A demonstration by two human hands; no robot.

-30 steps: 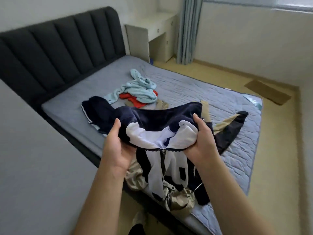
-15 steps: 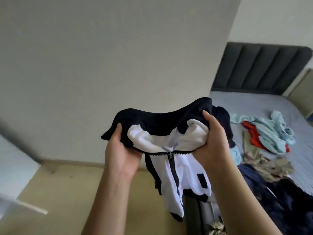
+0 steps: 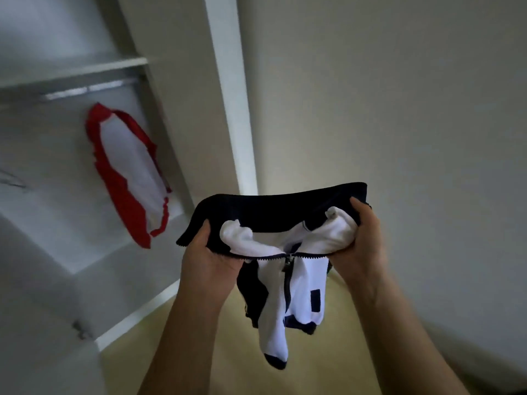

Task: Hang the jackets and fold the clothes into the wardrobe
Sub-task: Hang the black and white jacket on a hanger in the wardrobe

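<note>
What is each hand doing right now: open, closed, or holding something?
Left hand: gripping the jacket.
Right hand: gripping the same jacket.

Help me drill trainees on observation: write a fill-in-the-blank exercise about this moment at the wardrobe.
1. The number of hands holding the navy-and-white zip-up fabric jacket, counting the left hand and the right hand, is ____.
2. Inside the white wardrobe, the hanging white garment has ____ edges.
3. That garment hangs below a metal rail, on the jacket's ____ side.

Missing words: two; red; left.
</note>
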